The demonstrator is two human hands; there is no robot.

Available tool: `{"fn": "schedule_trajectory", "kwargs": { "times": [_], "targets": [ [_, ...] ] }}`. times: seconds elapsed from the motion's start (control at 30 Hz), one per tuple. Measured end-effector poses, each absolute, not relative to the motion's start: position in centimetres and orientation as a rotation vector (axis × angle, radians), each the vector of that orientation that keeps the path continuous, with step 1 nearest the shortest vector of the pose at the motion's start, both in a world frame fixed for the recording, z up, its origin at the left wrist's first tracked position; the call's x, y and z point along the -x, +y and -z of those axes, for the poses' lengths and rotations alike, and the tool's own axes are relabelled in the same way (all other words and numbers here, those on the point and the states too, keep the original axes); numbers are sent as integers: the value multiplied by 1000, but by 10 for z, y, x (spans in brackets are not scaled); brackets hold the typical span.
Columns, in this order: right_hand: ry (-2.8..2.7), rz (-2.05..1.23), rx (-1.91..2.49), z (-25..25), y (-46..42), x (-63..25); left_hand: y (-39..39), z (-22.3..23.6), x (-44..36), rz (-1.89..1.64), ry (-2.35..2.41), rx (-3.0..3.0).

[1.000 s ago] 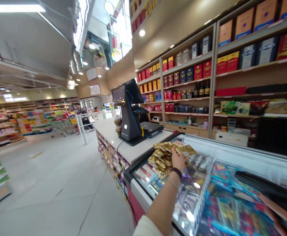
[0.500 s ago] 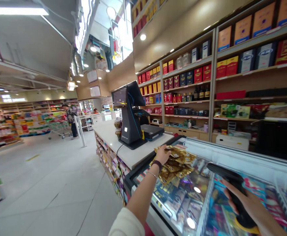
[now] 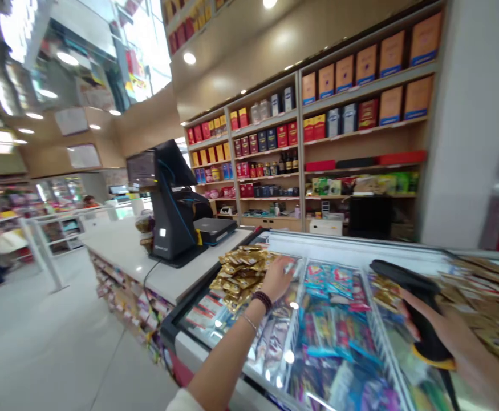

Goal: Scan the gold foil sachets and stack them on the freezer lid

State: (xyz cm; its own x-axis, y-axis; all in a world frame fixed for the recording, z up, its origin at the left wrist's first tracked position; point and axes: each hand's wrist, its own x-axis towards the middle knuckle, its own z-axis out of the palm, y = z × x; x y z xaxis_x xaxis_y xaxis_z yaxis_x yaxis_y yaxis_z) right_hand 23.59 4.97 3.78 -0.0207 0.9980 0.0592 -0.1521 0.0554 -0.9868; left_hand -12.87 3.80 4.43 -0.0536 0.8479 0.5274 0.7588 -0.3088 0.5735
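My left hand [image 3: 277, 277] lies with fingers stretched out on a pile of gold packets [image 3: 239, 273] stacked on the glass lid of a chest freezer [image 3: 275, 354]. A dark bead bracelet sits on that wrist. My right hand [image 3: 450, 337] is wrapped round the grip of a black handheld barcode scanner [image 3: 407, 285] with a yellow band, held over the freezer's right half. More gold packets [image 3: 489, 302] lie at the far right of the lid.
A black checkout terminal with screen [image 3: 170, 205] stands on the white counter [image 3: 125, 251] left of the freezer. Wall shelves [image 3: 300, 148] behind hold boxes and bottles. A white pillar [image 3: 467, 131] stands at right. White rail posts [image 3: 39, 251] and open tiled floor lie left.
The view has swung to the right. My left hand has shifted along the gold packet pile to its right side. My right hand with the scanner has come further into view.
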Motion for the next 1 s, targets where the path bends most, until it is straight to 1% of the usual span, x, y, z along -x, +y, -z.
{"fn": "schedule_trajectory", "kwargs": {
  "times": [0.13, 0.23, 0.37, 0.47, 0.63, 0.83, 0.9, 1.0],
  "targets": [
    [-1040, -1154, 998, -55, 28, -298, 66, -38, 53, -1308, 1568, -2113],
    [-953, -1107, 996, -57, 15, -331, 80, -28, -9, -1227, 1515, -2075],
    [-900, -1112, 955, -43, 9, -354, 92, -9, -80, -1017, 1682, -1987],
    [-857, -1138, 943, -26, 14, -363, 99, 2, -112, -882, 1876, -1901],
    [-796, -1189, 957, -5, 26, -376, 115, 9, -122, -860, 2043, -1819],
    [-746, -1199, 983, 4, 32, -381, 125, 6, -111, -875, 2010, -1720],
    [-742, -1220, 977, 6, 32, -381, 123, 7, -107, -918, 1988, -1682],
    [-730, -1233, 971, 7, 32, -382, 119, 12, -98, -1079, 1917, -1620]
  ]
}}
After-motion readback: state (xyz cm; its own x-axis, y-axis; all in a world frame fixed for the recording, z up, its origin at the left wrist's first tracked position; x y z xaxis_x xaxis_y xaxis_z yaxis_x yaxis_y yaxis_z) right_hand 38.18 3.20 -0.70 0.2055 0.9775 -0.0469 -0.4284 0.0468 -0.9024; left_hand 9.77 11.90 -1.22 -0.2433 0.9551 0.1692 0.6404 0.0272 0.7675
